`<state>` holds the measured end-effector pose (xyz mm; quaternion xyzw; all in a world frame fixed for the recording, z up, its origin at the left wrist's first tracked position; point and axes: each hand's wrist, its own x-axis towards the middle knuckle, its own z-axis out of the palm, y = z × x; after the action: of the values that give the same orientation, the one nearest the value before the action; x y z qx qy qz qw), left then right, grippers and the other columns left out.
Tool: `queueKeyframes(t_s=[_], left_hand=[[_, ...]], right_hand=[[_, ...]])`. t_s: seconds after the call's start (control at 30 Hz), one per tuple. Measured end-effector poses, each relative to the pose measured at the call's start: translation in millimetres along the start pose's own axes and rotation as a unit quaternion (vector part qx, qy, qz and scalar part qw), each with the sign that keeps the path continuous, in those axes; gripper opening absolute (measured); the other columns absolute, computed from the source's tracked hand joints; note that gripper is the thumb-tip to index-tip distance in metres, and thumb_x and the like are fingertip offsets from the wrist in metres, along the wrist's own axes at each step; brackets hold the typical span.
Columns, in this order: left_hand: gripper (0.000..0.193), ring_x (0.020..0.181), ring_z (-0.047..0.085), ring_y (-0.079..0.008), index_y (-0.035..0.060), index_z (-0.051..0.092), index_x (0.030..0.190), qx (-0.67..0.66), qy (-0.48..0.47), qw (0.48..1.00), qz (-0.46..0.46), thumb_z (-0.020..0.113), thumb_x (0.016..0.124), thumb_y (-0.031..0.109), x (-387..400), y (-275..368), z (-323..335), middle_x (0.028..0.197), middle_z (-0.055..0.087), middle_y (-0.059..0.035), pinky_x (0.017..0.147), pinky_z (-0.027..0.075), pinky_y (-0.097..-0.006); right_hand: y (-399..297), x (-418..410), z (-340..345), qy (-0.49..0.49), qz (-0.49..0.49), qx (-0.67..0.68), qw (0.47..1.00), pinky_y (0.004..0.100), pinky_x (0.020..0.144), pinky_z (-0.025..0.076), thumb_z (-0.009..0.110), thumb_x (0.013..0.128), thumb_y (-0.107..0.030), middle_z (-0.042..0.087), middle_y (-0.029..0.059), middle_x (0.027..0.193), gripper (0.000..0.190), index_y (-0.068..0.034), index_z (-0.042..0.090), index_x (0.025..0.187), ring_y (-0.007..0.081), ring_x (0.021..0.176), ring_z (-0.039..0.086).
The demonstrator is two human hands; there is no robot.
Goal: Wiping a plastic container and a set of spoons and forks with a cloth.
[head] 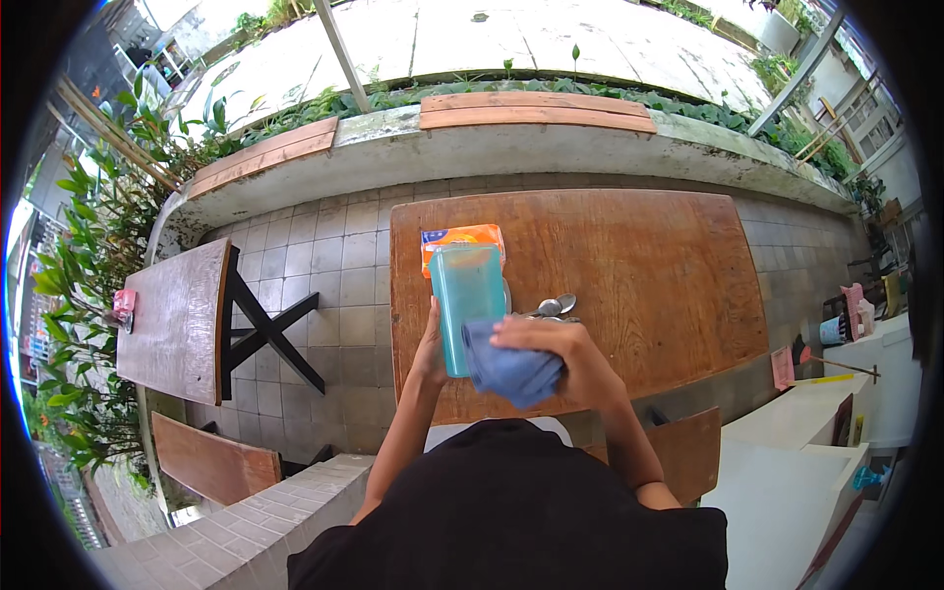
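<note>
A tall translucent teal plastic container is held above the near left part of the wooden table. My left hand grips it along its left side. In my right hand is a bunched blue cloth, which overlaps the container's lower right side. Behind the container lies an orange plastic packet, partly covered by it. Several metal spoons rest on the table just beyond my right hand, their lower parts hidden by it.
A second wooden table with black crossed legs stands to the left, a pink packet on it. Beyond the tables runs a low wall with wooden bench slats. White counters are at the right, near a wooden chair back.
</note>
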<state>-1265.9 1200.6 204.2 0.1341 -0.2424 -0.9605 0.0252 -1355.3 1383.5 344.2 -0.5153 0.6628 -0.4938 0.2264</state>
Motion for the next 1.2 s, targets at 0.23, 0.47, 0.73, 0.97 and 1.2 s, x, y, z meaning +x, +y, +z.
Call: queueKeyframes(t_s=[0.23, 0.47, 0.73, 0.97, 1.2], left_hand=[[0.075, 0.123, 0.043, -0.0294, 0.0053, 0.023, 0.141, 0.037, -0.013, 0.999, -0.018, 0.029, 0.090, 0.060, -11, 0, 12, 0.140, 0.036, -0.0153, 0.101, 0.040, -0.0437], [0.078, 0.117, 0.050, -0.0316, 0.0070, 0.032, 0.137, -0.037, -0.010, 0.999, 0.037, 0.030, 0.087, 0.066, -20, 10, 0, 0.132, 0.044, -0.0169, 0.095, 0.045, -0.0470], [0.071, 0.107, 0.056, -0.0298, 0.0049, 0.035, 0.134, -0.016, 0.073, 0.991, 0.107, 0.034, 0.090, 0.060, -11, 16, -13, 0.124, 0.051, -0.0167, 0.091, 0.048, -0.0441], [0.056, 0.110, 0.054, -0.0254, 0.0028, 0.038, 0.132, 0.030, 0.032, 0.999, 0.022, 0.043, 0.093, 0.042, -17, 15, -14, 0.124, 0.052, -0.0139, 0.096, 0.043, -0.0373], [0.060, 0.115, 0.051, -0.0252, 0.0054, 0.033, 0.137, 0.110, 0.069, 0.991, 0.022, 0.037, 0.094, 0.047, -19, -8, 4, 0.131, 0.047, -0.0135, 0.096, 0.044, -0.0378]], right_hand=[[12, 38, 19, 0.143, -0.043, -0.206, 0.967, 0.0454, 0.106, 0.032, 0.070, 0.060, 0.003, 0.057, 0.0117, 0.121, 0.053, -0.008, 0.062, 0.111, 0.0305, 0.122, 0.046], [17, 25, 42, 0.032, -0.041, -0.111, 0.992, 0.0465, 0.107, 0.030, 0.063, 0.064, 0.007, 0.057, 0.0123, 0.122, 0.050, -0.007, 0.062, 0.112, 0.0297, 0.124, 0.045], [17, -20, 34, -0.175, 0.005, 0.054, 0.983, 0.0398, 0.103, 0.036, 0.062, 0.059, 0.010, 0.057, 0.0139, 0.121, 0.056, -0.007, 0.061, 0.112, 0.0312, 0.120, 0.048], [3, 13, 11, -0.046, -0.064, 0.062, 0.995, 0.0413, 0.100, 0.040, 0.071, 0.059, 0.002, 0.057, 0.0126, 0.122, 0.056, -0.008, 0.061, 0.114, 0.0317, 0.118, 0.050], [30, 34, 28, 0.055, -0.126, -0.274, 0.952, 0.0487, 0.106, 0.030, 0.070, 0.063, -0.002, 0.051, 0.0106, 0.130, 0.056, -0.009, 0.059, 0.118, 0.0283, 0.128, 0.039]])
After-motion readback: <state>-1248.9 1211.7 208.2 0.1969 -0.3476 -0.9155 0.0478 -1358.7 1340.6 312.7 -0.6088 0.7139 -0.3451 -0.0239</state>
